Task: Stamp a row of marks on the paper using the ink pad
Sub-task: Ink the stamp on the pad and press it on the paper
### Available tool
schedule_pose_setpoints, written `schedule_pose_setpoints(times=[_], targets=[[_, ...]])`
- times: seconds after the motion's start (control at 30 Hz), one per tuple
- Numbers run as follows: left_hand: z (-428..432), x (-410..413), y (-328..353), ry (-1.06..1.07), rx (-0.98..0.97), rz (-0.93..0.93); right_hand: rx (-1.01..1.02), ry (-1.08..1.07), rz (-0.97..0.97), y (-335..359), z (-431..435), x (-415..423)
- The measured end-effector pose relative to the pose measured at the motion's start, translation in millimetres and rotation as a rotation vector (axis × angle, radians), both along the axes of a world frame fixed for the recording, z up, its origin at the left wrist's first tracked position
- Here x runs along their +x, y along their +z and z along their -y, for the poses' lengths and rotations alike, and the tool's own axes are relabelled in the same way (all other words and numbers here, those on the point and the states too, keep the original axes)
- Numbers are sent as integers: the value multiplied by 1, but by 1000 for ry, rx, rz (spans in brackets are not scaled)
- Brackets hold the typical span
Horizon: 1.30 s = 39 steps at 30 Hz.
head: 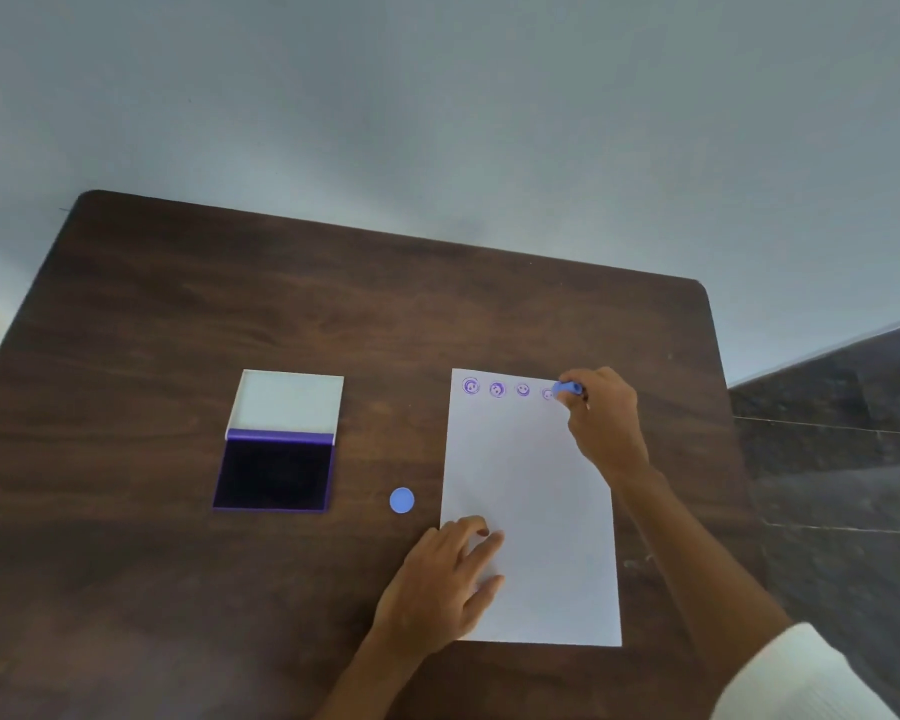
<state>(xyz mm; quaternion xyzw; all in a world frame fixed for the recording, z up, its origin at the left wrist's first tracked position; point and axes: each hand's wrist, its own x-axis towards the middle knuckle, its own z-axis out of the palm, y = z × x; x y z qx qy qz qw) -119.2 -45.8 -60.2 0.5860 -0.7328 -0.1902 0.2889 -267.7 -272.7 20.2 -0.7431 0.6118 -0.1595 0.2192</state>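
The right forearm, in a white sleeve (pixel 806 678), is seen nearest the camera at the bottom right corner. Going left to right from there: an ink pad (pixel 274 475) is laid open on the dark wood surface (pixel 178 314), well to the left. Its pad looks nearly black inside a purple frame, and the pale lid (pixel 287 402) is flipped back behind it. A small round blue cap (pixel 401 500) is parked between the ink pad and the paper (pixel 531 511), closer to the paper.

The left hand (pixel 437 584) is pressed flat on the sheet's lower left corner, its fingers (pixel 481 550) stretched out and a bit spread, nothing gripped.

The paper is plain white, portrait, lying flat. A row of purple round marks (pixel 497 389) is stamped along the top edge, smiley-ish as far as can be made out. Three are clear and a fourth is half hidden.

The blue stamp (pixel 567 389) is held right at that fourth mark, tilted over rather than upright. The right hand (pixel 601 418) is closed around it at the sheet's top right corner, fingers clamped on the barrel. Whether the stamp face is touching the paper can't be told.
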Motion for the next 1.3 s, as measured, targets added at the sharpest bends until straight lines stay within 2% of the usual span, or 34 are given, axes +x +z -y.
schedule_pose_setpoints(times=[0.17,0.67,1.17,1.3], targets=[[-1,-2,-2,11,13,-4,14,86,-49,-18,6,-1],[-4,-5,-3,15,-23,1,-39,151,-59,-24,10,1],[-4,-6,-4,17,-3,-28,-126,243,-241,-27,6,5],[-6,-8,-12,3,-1,-42,-183,208,-259,-38,6,4]])
